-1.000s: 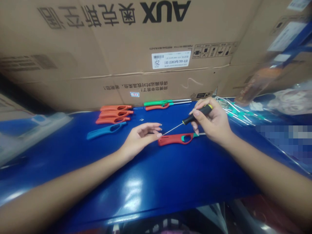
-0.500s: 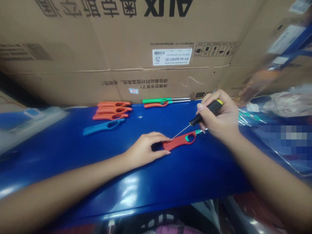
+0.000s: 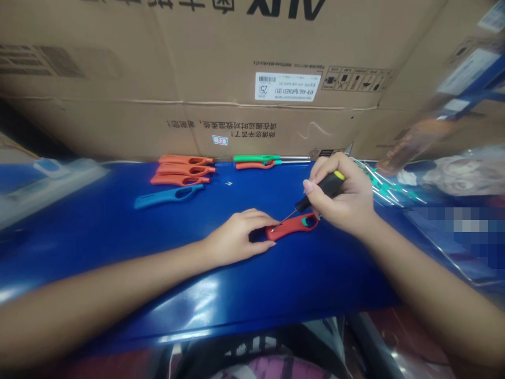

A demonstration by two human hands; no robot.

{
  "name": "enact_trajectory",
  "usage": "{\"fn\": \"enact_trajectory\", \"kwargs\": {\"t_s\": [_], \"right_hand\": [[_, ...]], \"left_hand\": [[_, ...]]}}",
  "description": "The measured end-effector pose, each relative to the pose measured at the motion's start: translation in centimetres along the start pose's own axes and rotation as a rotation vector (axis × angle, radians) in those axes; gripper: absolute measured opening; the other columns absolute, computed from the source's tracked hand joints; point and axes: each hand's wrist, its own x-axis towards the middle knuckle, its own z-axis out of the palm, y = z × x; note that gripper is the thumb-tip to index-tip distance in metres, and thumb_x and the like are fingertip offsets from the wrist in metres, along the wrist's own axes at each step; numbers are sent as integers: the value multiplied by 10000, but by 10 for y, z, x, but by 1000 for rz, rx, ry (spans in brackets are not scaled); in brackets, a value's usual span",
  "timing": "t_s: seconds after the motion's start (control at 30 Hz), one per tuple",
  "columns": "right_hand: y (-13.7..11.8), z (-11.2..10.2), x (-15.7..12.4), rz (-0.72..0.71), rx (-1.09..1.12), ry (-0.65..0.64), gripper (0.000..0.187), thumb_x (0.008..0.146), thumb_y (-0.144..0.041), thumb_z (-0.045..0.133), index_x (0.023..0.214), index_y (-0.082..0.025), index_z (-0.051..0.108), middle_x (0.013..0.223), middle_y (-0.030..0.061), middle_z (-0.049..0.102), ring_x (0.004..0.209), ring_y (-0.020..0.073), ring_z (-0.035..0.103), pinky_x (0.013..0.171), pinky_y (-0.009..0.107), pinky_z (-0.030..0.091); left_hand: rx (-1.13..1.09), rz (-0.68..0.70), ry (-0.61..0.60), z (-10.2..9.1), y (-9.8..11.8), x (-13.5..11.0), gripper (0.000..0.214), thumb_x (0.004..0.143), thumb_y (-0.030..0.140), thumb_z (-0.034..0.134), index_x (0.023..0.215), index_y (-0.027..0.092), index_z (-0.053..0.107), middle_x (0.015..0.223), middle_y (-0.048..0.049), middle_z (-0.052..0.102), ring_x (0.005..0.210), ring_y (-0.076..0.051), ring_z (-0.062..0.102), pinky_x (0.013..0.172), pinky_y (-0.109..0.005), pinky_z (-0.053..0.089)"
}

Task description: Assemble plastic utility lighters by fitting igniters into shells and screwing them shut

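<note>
A red gas lighter [image 3: 292,226] with a green trigger lies on the blue table, its handle end pinched between the thumb and fingers of my left hand [image 3: 236,239]. My right hand [image 3: 345,197] is closed around a black and yellow screwdriver [image 3: 321,190]. The screwdriver slants down to the left, and its tip meets the lighter's handle near the butt end. Behind my right hand the lighter's front end is hidden.
Several orange lighter shells [image 3: 183,171] and one blue shell [image 3: 169,197] lie at the back left. Two lighters with metal tubes, one green [image 3: 256,158], rest against the cardboard box [image 3: 138,68]. Metal tubes with green parts [image 3: 389,187] are piled at the right.
My right hand has moved left and lower with the screwdriver. Its tip has shifted along the red lighter towards the butt end. My left hand keeps its hold.
</note>
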Motion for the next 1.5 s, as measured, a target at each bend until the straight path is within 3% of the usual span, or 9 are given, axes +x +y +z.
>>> {"fn": "enact_trajectory", "kwargs": {"t_s": [0.43,0.7,0.8,0.9,1.07,1.23,1.37,1.43,1.5], "right_hand": [[0,2,2,-94,-15,-101,183,869,-192,684,826,-226,510,758,-16,565,645,127,529,609,288,424],[-28,-6,18,-40,-63,-487,283,920,-183,594,1186,-210,502,1059,61,630,813,160,625,667,282,523],[-28,-1,21,-126,-144,-430,404,914,-298,678,1275,-223,514,1103,64,670,798,169,659,676,286,541],[-22,4,18,-270,-294,-294,378,872,-442,732,1160,-225,616,1099,70,716,887,223,696,743,314,549],[-12,5,12,-118,-62,-380,409,1028,-291,465,1432,-231,467,1152,74,703,781,155,701,686,283,554],[1,8,8,-68,-128,-83,311,878,-455,720,1074,-217,681,960,36,729,707,164,671,717,304,559],[2,5,10,5,161,-317,423,1055,-427,383,1430,-268,498,1245,86,682,858,171,702,711,317,594],[-1,3,10,5,219,-336,408,1037,-420,448,1396,-247,539,1175,84,708,841,168,705,701,314,604],[-3,4,8,-70,72,-189,347,939,-423,650,1216,-214,669,1031,64,741,788,169,701,748,325,603]], "left_hand": [[101,106,-20,1,-6,0,368,864,262,761,1217,187,693,1149,-74,744,1069,-206,683,988,-344,534],[129,81,-31,2,-2,0,353,856,285,752,1184,165,701,1123,-83,735,1062,-222,681,986,-354,532],[130,48,-14,4,1,1,294,870,271,735,1142,162,711,1116,-85,747,1055,-228,690,975,-361,530],[144,2,11,8,7,2,243,857,211,725,1093,155,723,1069,-82,757,1011,-230,703,934,-360,539],[198,-73,31,13,20,5,252,847,179,701,1095,162,740,1034,-74,758,971,-227,703,900,-350,549],[167,-129,43,15,18,5,309,838,211,734,1144,164,735,1099,-90,745,1011,-241,702,943,-377,540],[127,-89,20,14,10,5,341,852,254,737,1182,170,725,1090,-90,723,985,-222,695,927,-355,540],[123,-77,5,13,6,5,368,851,269,743,1204,168,719,1050,-84,709,949,-211,689,905,-343,544],[116,-65,-1,13,4,6,375,850,276,749,1209,171,718,1033,-77,695,950,-205,680,918,-343,542]]}}
